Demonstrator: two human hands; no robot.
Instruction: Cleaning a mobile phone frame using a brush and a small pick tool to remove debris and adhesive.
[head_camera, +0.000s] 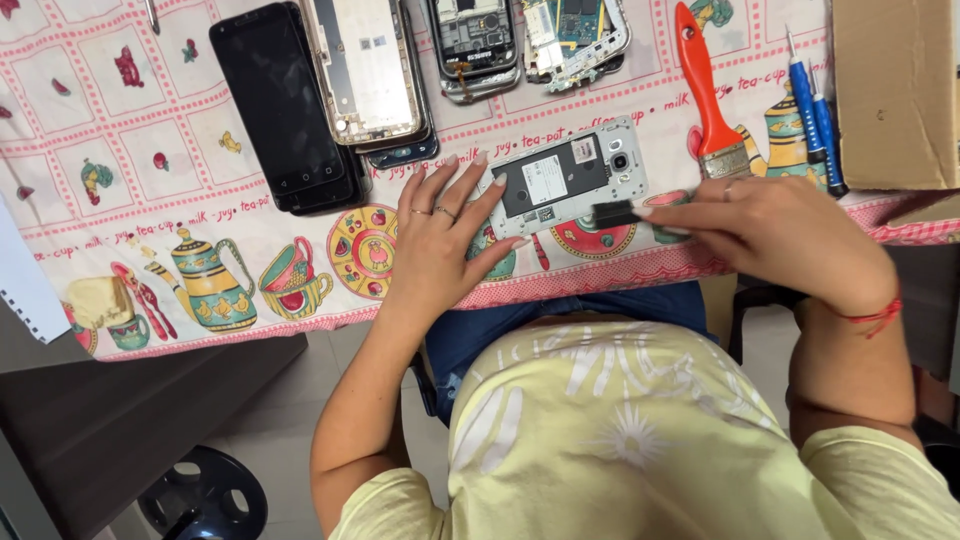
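A white phone (566, 178) with its back cover off lies face down near the table's front edge, its dark inner frame and camera showing. My left hand (440, 232) lies flat on the cloth and steadies the phone's left end with spread fingertips. My right hand (775, 235) pinches a small black part (613, 213) against the phone's lower right corner.
A stack of black phones (285, 105), an opened gold-framed phone (367, 68) and two stripped phone bodies (525, 40) lie at the back. An orange-handled brush (705, 90), blue screwdrivers (815, 115) and a cardboard box (893, 90) are at right on the patterned tablecloth (150, 200).
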